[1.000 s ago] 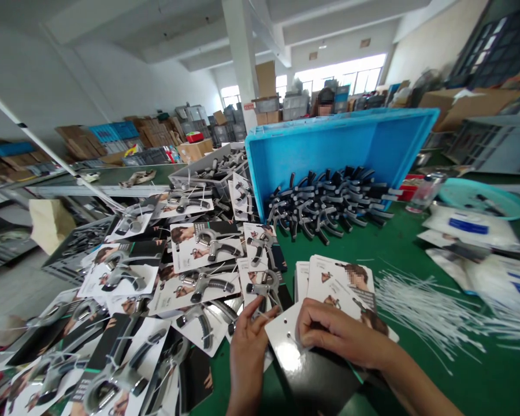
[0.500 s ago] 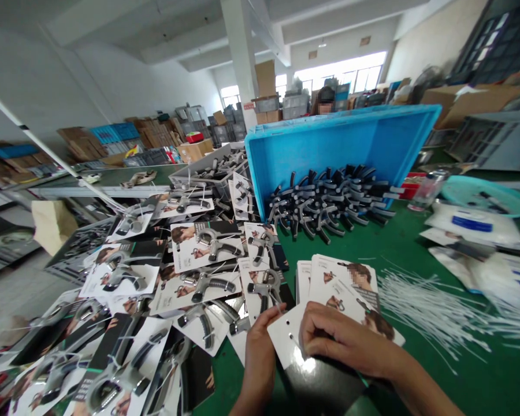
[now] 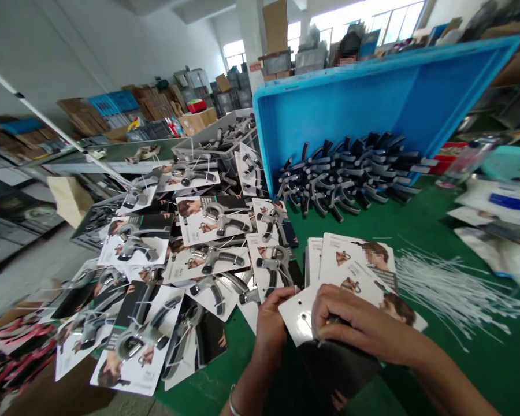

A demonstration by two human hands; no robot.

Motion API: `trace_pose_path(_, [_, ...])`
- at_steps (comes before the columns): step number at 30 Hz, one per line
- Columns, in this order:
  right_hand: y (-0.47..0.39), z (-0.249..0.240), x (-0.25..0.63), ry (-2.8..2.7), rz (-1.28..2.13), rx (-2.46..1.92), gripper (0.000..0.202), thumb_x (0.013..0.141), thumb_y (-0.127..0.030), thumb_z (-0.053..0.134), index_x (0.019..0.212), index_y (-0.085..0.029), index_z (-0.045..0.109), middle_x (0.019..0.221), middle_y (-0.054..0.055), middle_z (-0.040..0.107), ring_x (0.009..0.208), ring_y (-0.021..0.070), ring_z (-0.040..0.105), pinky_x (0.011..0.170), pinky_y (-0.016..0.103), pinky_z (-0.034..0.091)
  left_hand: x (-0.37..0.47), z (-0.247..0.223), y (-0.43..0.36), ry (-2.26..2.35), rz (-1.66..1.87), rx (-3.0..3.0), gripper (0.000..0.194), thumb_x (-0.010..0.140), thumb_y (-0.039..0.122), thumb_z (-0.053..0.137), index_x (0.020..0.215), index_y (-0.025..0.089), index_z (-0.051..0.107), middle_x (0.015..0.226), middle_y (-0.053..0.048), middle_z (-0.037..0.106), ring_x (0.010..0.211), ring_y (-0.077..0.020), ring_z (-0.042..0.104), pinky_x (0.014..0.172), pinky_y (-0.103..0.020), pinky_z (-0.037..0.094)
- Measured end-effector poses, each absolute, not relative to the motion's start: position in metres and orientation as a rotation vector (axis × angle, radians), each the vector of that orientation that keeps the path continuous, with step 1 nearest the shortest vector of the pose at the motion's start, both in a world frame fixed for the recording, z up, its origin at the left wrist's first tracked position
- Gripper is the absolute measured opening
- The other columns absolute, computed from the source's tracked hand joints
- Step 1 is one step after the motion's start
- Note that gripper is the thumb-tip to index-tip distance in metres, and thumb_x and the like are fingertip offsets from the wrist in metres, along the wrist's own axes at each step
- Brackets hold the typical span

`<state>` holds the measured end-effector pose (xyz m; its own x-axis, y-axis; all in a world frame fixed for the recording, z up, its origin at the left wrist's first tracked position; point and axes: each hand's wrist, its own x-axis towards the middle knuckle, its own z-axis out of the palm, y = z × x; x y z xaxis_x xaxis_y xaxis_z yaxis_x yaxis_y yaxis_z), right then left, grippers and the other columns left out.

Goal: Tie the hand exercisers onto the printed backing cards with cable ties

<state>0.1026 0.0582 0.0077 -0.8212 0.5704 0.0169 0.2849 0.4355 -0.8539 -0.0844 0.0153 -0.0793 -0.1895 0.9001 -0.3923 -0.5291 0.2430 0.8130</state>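
Observation:
My left hand [image 3: 274, 320] pinches the left edge of a printed backing card [image 3: 291, 316], which is white at the top and black below, with small punched holes. Closed over the same card, my right hand [image 3: 351, 323] has its fingers curled near the holes; what is in them is mostly hidden. Behind it lies a stack of backing cards [image 3: 335, 245]. White cable ties [image 3: 450, 289] are spread to the right of the stack. On my left, several hand grip strengtheners [image 3: 225, 218] lie fastened to cards, overlapping in a pile.
A tilted blue crate [image 3: 329, 110] stands behind, with loose hand grips [image 3: 351, 173] spilling onto the green table [image 3: 225, 381]. Plastic bags [image 3: 502, 202] and a turquoise basin [image 3: 513, 164] sit at the right. Farther back are a grey crate [image 3: 219, 138] and a person [image 3: 350, 49].
The view has tilted down and shifted, so red-handled items show at lower left. Both hands keep to the same card; my right hand's fingers have curled slightly differently over it.

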Motion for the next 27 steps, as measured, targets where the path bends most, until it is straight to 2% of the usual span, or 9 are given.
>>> trace_pose_path(4, [0.058,0.011,0.103,-2.353,1.346,-0.765,0.017,0.100,-0.035,0.052,0.093,-0.021,0.061,0.098,0.003,0.060,0.094,0.0161,0.056,0.085,0.029,0.042,-0.086,-0.068,0.006,1.225,1.308,0.538,0.032,0.067,0.015,0.074,0.099,0.016,0.075,0.093,-0.006,0.076,0.079,-0.0178,0.066,0.073,-0.026,0.050])
trace_pose_path(7, [0.058,0.010,0.100,-2.354,1.317,-0.785,0.017,0.100,-0.033,0.052,0.092,-0.022,0.062,0.097,0.002,0.062,0.093,0.0162,0.058,0.084,0.029,0.043,-0.090,-0.063,0.000,1.193,1.254,0.660,0.028,0.067,0.013,0.073,0.094,0.015,0.075,0.090,-0.004,0.075,0.080,-0.0172,0.064,0.075,-0.026,0.048])
trace_pose_path(11, [0.060,0.000,0.091,-2.239,1.052,-0.968,0.010,0.100,-0.027,0.052,0.100,-0.022,0.060,0.100,0.003,0.064,0.094,0.0171,0.059,0.084,0.030,0.043,-0.090,-0.070,-0.004,1.104,1.232,0.672,0.021,0.071,0.012,0.069,0.091,0.015,0.075,0.083,-0.001,0.074,0.074,-0.0150,0.062,0.075,-0.026,0.047])
trace_pose_path(14, [0.061,-0.008,0.086,-2.272,0.873,-0.962,0.006,0.095,-0.023,0.059,0.100,-0.021,0.060,0.106,0.005,0.063,0.102,0.0201,0.057,0.090,0.034,0.042,-0.086,-0.079,-0.007,1.055,1.282,0.617,0.028,0.072,0.011,0.066,0.099,0.015,0.074,0.086,-0.002,0.074,0.077,-0.0169,0.064,0.079,-0.029,0.048])
trace_pose_path(16, [0.061,-0.010,0.085,-2.285,0.837,-0.970,0.005,0.095,-0.022,0.059,0.100,-0.021,0.060,0.104,0.005,0.064,0.100,0.0202,0.058,0.089,0.034,0.043,-0.083,-0.084,-0.007,1.046,1.328,0.585,0.031,0.072,0.012,0.067,0.101,0.016,0.074,0.087,-0.003,0.075,0.078,-0.0177,0.065,0.081,-0.030,0.048])
trace_pose_path(22, [0.061,-0.010,0.085,-2.337,0.748,-0.985,0.019,0.095,-0.026,0.058,0.114,-0.024,0.063,0.109,0.006,0.065,0.103,0.0222,0.060,0.089,0.036,0.046,-0.085,-0.093,-0.003,1.172,1.370,0.667,0.013,0.066,0.011,0.071,0.078,0.016,0.074,0.074,0.001,0.070,0.073,-0.0153,0.062,0.074,-0.026,0.047])
trace_pose_path(27, [0.060,-0.011,0.083,-2.388,0.689,-0.966,0.020,0.096,-0.026,0.057,0.115,-0.024,0.065,0.109,0.007,0.064,0.104,0.0225,0.058,0.089,0.037,0.046,-0.084,-0.093,-0.001,1.167,1.388,0.705,0.020,0.070,0.011,0.067,0.088,0.017,0.074,0.081,0.000,0.072,0.076,-0.0158,0.062,0.074,-0.026,0.047])
